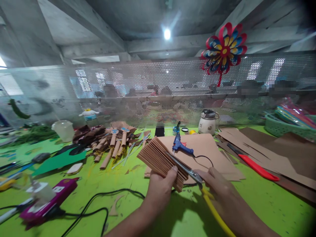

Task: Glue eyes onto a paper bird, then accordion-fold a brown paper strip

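Observation:
My left hand (160, 186) is closed around the lower end of a brown paper sheet folded into narrow pleats (156, 156), its thumb pressed on top. My right hand (218, 186) grips a pair of scissors (195, 175) with silver blades and yellow handles. The blades lie against the right part of the pleats, pointing up and left; whether they are parted cannot be made out. Just beyond the hands, a blue hot glue gun (182, 147) rests on stacked brown paper sheets (206, 146).
Rolled brown paper pieces (118, 146) lie at back left. A purple power strip (53, 202) and black cord (98, 191) are at front left. A red-handled knife (258, 168) lies right, near a green basket (274, 126). Behind stand a pale jug (206, 125) and a perforated screen (138, 82).

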`<action>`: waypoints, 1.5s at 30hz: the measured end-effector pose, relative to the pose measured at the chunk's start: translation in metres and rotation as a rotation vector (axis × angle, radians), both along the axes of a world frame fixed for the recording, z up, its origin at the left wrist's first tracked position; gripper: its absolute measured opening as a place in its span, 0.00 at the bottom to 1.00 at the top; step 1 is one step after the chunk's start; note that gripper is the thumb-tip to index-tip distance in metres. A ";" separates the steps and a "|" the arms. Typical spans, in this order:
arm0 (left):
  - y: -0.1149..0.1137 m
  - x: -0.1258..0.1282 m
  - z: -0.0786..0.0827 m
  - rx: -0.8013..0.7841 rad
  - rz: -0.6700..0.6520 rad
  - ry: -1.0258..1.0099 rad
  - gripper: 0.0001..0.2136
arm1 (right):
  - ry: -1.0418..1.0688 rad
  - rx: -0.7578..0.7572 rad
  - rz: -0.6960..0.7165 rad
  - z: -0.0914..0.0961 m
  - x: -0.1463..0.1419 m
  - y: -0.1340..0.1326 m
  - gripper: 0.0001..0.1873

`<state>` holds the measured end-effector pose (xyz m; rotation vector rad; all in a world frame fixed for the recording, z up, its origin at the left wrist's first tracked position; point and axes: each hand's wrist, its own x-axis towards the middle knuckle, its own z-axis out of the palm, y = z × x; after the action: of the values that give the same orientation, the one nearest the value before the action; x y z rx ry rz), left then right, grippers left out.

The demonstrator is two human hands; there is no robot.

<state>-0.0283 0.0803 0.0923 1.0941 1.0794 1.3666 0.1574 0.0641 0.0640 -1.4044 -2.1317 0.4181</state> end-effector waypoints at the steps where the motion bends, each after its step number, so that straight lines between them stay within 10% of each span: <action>1: -0.001 0.000 0.000 -0.002 -0.002 -0.006 0.11 | -0.001 0.004 0.005 0.000 0.000 0.000 0.35; 45: -0.008 0.008 -0.003 -0.019 -0.074 0.003 0.10 | 0.149 -0.161 0.074 0.006 -0.005 0.007 0.22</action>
<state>-0.0204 0.0728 0.0894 1.1118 1.0413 1.2944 0.1521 0.0715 0.0701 -1.3374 -2.0714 0.7144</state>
